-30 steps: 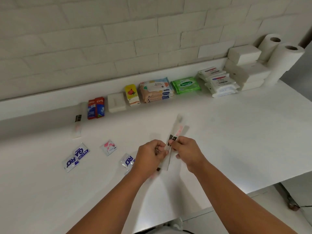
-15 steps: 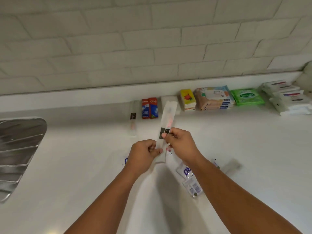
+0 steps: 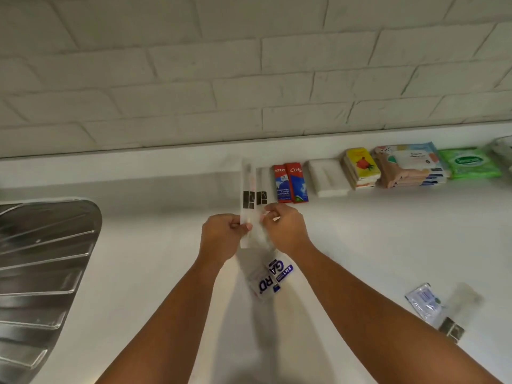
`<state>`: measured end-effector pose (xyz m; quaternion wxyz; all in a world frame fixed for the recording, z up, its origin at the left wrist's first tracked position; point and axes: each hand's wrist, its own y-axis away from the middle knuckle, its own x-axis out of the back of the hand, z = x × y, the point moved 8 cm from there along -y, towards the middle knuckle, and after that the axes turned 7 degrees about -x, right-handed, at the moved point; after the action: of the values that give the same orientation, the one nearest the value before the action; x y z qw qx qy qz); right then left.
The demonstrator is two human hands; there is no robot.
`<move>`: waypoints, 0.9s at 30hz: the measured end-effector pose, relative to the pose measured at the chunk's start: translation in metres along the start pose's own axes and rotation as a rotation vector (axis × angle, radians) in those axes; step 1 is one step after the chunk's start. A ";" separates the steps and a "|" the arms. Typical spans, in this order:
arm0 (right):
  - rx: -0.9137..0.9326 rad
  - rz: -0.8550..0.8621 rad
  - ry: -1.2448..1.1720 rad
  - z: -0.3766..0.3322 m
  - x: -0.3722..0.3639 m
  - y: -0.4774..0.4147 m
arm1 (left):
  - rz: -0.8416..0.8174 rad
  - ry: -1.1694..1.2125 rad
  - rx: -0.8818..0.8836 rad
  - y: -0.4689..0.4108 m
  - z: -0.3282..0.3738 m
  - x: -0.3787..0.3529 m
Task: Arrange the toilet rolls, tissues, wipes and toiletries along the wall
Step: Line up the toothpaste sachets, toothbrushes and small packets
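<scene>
Clear toothbrush pack (image 3: 247, 189) is pinched by your left hand (image 3: 221, 236) and right hand (image 3: 285, 231), seemingly to square it beside the toothpaste (image 3: 291, 184).

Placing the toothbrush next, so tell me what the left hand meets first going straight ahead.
Likely the wall ledge: the left hand, pinching a toothbrush, points over bare counter left of the toothpaste. Depth is unclear.
</scene>
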<state>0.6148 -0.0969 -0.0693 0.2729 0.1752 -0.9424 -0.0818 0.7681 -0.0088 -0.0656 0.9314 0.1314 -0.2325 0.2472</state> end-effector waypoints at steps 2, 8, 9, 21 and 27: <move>0.069 0.036 0.183 -0.005 -0.003 -0.003 | -0.017 -0.050 0.007 -0.018 -0.005 0.004; 0.199 -0.026 0.461 -0.010 -0.015 -0.001 | -0.086 -0.220 -0.032 -0.049 -0.008 -0.001; 0.214 -0.035 0.476 -0.011 -0.017 0.000 | -0.087 -0.232 -0.040 -0.050 -0.007 -0.003; 0.220 0.008 0.575 -0.006 -0.020 -0.002 | -0.027 -0.360 -0.115 -0.050 0.001 -0.013; 0.197 -0.022 0.572 -0.005 -0.018 0.000 | -0.051 -0.451 -0.127 -0.042 0.006 -0.018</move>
<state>0.6314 -0.0907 -0.0741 0.5079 0.2272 -0.8287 0.0598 0.7740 -0.0541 -0.0749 0.8682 0.1303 -0.4465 0.1727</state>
